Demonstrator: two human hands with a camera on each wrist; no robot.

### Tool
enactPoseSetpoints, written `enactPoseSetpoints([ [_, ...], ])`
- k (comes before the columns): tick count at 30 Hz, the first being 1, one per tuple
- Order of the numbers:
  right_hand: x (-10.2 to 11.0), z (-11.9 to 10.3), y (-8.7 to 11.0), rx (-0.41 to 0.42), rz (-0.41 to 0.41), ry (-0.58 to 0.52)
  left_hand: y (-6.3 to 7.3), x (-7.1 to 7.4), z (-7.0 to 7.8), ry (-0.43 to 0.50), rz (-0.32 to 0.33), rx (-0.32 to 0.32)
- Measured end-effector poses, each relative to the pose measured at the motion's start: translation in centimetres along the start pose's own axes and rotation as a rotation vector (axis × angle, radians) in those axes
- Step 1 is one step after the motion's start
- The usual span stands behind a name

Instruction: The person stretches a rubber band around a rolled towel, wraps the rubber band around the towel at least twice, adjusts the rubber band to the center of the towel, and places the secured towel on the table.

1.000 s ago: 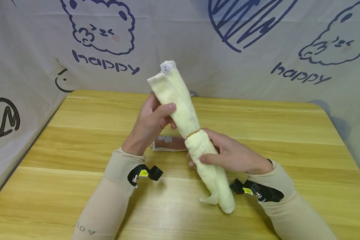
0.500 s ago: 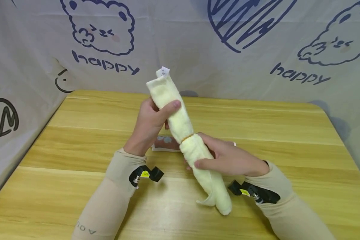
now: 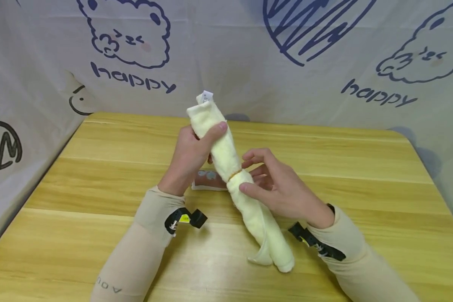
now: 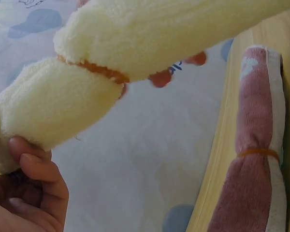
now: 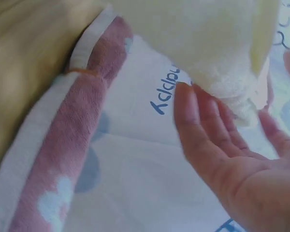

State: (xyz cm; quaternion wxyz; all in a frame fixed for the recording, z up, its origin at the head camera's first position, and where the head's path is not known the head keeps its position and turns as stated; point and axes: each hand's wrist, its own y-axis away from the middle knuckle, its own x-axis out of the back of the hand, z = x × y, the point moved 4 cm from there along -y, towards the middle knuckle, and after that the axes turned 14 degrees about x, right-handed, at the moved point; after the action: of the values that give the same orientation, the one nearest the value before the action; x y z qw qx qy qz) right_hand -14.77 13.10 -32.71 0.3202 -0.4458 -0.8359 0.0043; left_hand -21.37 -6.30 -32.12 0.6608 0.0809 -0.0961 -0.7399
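Observation:
A pale yellow rolled towel [image 3: 249, 209] slants above the table, cinched around its middle by an orange-brown rubber band [image 3: 234, 173]. My left hand [image 3: 192, 153] grips its upper part, thumb across the front. A white label [image 3: 206, 97] sticks out at the top end, and a loose corner hangs near the bottom. My right hand [image 3: 283, 188] is beside the band with its fingers spread and loosely bent, the thumb tip at the towel's face; the right wrist view shows the fingers [image 5: 187, 108] right by the cloth. Whether they touch it, I cannot tell.
Behind the yellow towel lies a pink rolled towel [image 3: 210, 179] with a white edge, partly hidden in the head view. The left wrist view shows a rubber band [image 4: 258, 152] around it. A printed white cloth [image 3: 219, 50] hangs behind the wooden table [image 3: 98, 188].
My right hand has loosened its grip on the yellow towel's lower part and moved up toward the band. The towel's upper end has dropped slightly; my left hand still holds it.

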Motion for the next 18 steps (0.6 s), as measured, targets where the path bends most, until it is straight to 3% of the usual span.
enactPoseSetpoints([
  [4, -0.3, -0.8, 0.0, 0.135, 0.015, 0.068, 0.3, -0.3, 0.1, -0.010, -0.027, -0.001],
  [9, -0.6, -1.0, 0.1, 0.194, 0.038, 0.175, 0.6, -0.5, 0.3, 0.038, -0.063, -0.017],
  [15, 0.0, -1.1, 0.2, 0.267, 0.117, 0.193, 1.1, -0.6, 1.0, 0.172, -0.234, -0.100],
  [18, 0.2, -1.1, 0.2, 0.276, 0.131, 0.182, 1.2, -0.6, 1.1, 0.155, -0.285, -0.105],
])
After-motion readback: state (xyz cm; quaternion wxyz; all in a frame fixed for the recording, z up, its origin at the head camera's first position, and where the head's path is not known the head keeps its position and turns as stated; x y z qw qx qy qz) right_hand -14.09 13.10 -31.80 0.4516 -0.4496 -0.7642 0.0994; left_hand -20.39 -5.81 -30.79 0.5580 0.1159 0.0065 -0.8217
